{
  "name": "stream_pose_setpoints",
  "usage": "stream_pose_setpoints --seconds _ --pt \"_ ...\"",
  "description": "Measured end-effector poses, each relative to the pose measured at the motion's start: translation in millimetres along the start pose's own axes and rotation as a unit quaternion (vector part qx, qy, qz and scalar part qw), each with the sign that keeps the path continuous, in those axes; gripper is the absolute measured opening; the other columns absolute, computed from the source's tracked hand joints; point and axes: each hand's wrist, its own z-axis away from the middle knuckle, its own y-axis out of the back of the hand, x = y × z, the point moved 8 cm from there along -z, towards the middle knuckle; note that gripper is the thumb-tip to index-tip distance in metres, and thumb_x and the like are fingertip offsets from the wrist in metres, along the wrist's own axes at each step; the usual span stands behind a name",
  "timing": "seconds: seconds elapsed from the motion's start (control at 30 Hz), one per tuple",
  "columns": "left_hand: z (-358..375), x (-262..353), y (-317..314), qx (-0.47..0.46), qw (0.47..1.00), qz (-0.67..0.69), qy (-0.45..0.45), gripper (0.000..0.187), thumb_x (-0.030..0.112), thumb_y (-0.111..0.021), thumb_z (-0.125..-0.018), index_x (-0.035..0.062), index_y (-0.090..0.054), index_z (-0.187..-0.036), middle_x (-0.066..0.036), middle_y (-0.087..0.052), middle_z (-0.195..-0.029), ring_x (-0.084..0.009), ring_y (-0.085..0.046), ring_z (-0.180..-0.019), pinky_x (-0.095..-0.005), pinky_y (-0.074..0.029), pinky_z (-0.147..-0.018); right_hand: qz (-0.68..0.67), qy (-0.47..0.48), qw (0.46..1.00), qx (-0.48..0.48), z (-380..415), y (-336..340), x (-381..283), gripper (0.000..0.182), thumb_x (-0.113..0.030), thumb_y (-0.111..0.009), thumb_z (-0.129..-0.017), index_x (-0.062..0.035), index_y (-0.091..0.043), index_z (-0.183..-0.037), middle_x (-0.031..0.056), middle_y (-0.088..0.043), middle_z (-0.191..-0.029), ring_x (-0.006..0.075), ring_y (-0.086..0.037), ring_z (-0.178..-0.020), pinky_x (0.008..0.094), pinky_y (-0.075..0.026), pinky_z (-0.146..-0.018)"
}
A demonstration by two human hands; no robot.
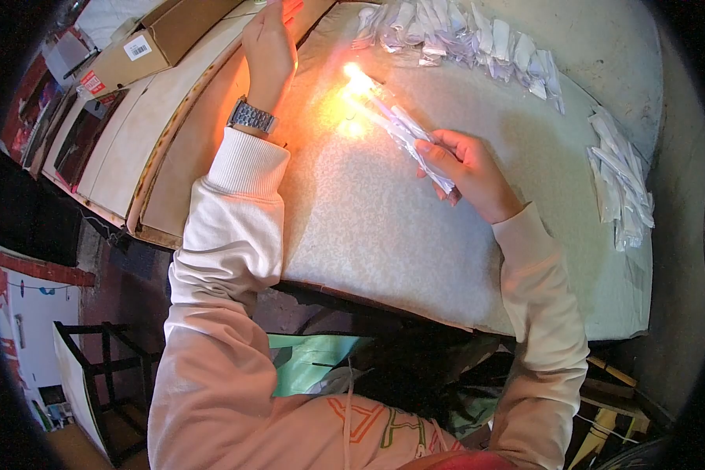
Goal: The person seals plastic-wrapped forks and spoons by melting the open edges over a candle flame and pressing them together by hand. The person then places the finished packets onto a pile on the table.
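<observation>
My right hand (464,166) grips a slim bundle of white, plastic-wrapped packets (403,129) between thumb and fingers, held at a slant over the pale table. At the bundle's far end a bright orange flame (354,72) glows, and its glare hides the packet tips. To the left of the flame, my left hand (271,43) is raised with fingers stretched out, partly cut off by the top edge. Orange light falls on its palm side, and nothing shows in it. A metal-link watch (251,117) is on the left wrist.
More white packets (462,35) lie in a row along the table's (392,243) back edge. Another pile of packets (620,180) sits at the right by the wall. On the left, a cardboard box (145,47) rests on a tiled counter (125,172). A dark-framed stool (106,368) stands lower left.
</observation>
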Motion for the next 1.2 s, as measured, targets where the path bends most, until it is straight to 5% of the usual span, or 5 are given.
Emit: stream_pose_setpoints --seconds 1.2 --pt "-0.3 4.6 0.9 0.001 0.999 -0.040 -0.005 0.046 0.030 -0.038 -0.099 -0.0084 -0.062 -0.105 -0.016 -0.065 -0.106 -0.0223 -0.059 -0.101 -0.0327 -0.042 -0.092 -0.022 0.005 0.999 0.029 -0.5 5.9 1.8 0.030 -0.032 -0.054 -0.093 -0.0040 -0.059 -0.100 0.0011 -0.060 -0.076 0.0040 -0.047 -0.050 0.0196 -0.036 -0.039"
